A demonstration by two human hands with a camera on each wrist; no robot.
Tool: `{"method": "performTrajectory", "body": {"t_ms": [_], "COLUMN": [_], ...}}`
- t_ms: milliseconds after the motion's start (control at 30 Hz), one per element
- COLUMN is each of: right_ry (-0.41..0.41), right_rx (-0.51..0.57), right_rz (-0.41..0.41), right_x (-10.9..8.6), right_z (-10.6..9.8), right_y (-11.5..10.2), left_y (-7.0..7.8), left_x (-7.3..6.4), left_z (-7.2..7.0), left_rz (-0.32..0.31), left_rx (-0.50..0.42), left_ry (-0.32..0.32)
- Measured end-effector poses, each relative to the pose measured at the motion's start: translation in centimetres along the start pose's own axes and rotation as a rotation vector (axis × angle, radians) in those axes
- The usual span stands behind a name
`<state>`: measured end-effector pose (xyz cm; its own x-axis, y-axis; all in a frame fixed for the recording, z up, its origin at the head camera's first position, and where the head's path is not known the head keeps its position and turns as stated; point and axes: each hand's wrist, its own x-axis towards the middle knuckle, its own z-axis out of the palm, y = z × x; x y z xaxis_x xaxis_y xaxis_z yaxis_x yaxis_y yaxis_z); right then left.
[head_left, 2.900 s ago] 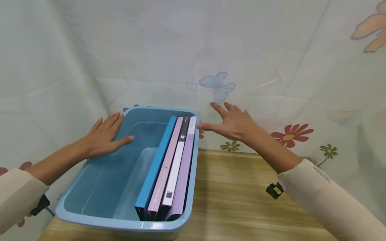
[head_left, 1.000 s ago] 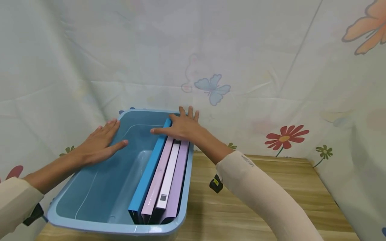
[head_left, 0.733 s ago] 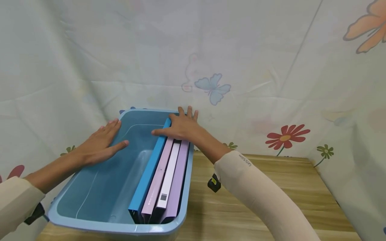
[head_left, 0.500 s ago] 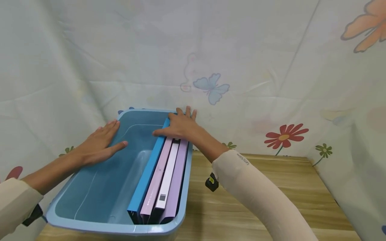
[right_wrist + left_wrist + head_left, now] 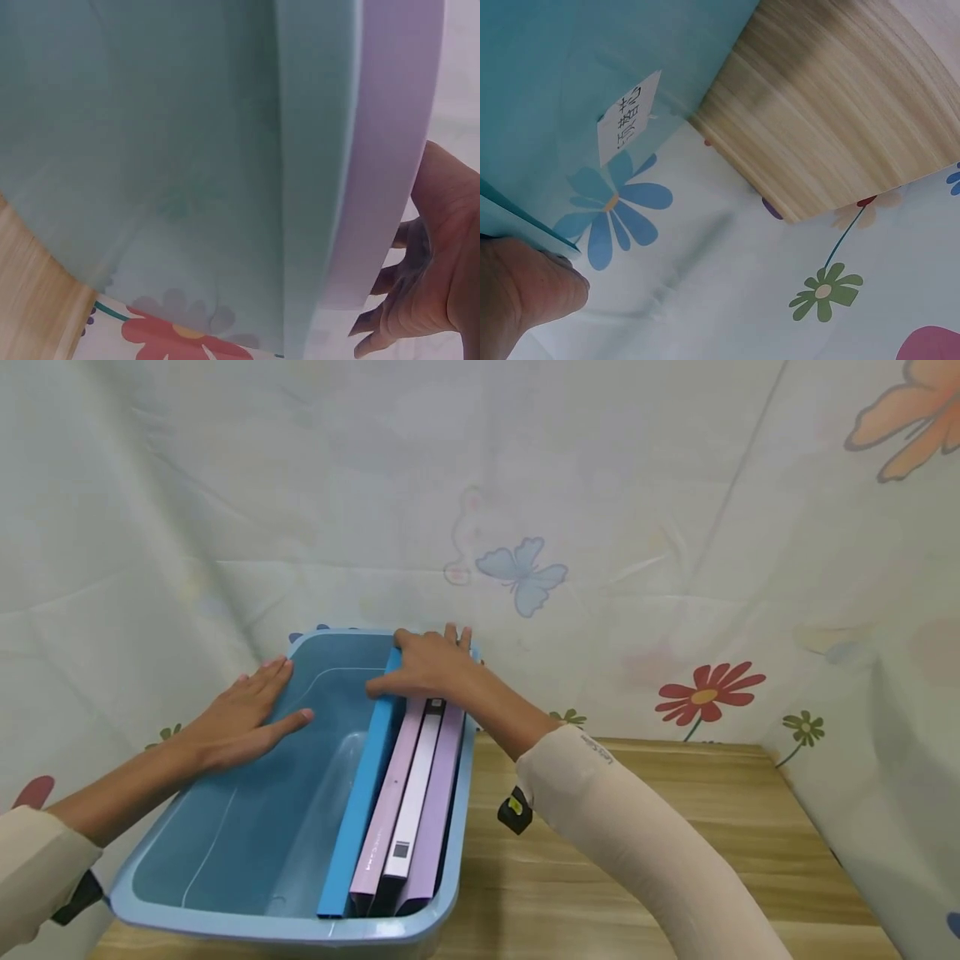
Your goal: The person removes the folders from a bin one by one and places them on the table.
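In the head view, a blue plastic tub [image 5: 247, 925] holds several slim binders standing on edge along its right side. My right hand [image 5: 431, 670] grips the far end of the blue binder [image 5: 360, 806], thumb on its left face and fingers over the top. The blue binder leans away from the pink binder [image 5: 387, 810] at that end. Beyond it stand a white-and-black binder [image 5: 411, 814] and a lavender binder [image 5: 437, 810]. My left hand [image 5: 243, 718] rests with straight fingers along the tub's left rim. Its thumb [image 5: 536, 285] shows by the rim in the left wrist view.
The tub stands on a wood-grain table [image 5: 637, 860] that reaches right of it. A white curtain [image 5: 360, 485] printed with flowers and butterflies hangs close behind. A handwritten label [image 5: 628, 118] is stuck on the tub's outer wall.
My right hand came from beside the tub over the binders, then closed on the blue binder and drew its far end left, parting it from the pink one. My left hand stayed put.
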<state>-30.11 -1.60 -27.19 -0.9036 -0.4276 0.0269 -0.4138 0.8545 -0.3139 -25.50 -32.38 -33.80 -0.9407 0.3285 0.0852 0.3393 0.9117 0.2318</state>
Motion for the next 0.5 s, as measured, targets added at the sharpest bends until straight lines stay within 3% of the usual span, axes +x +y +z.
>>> {"method": "performTrajectory", "body": {"t_ms": [267,500], "right_ry": [0.016,0.054], "right_rx": [-0.016,0.039], "right_rz": [-0.015,-0.051], "right_x": [0.1,-0.4], "right_z": [-0.7,-2.1], "right_y": [-0.5,-1.3], "left_y": [-0.1,-0.3], "left_x": [0.0,0.1], "left_z": [0.1,0.1], "left_rz": [-0.002,0.0], "left_rx": [-0.013,-0.031], "left_ry": [0.009,0.004]}}
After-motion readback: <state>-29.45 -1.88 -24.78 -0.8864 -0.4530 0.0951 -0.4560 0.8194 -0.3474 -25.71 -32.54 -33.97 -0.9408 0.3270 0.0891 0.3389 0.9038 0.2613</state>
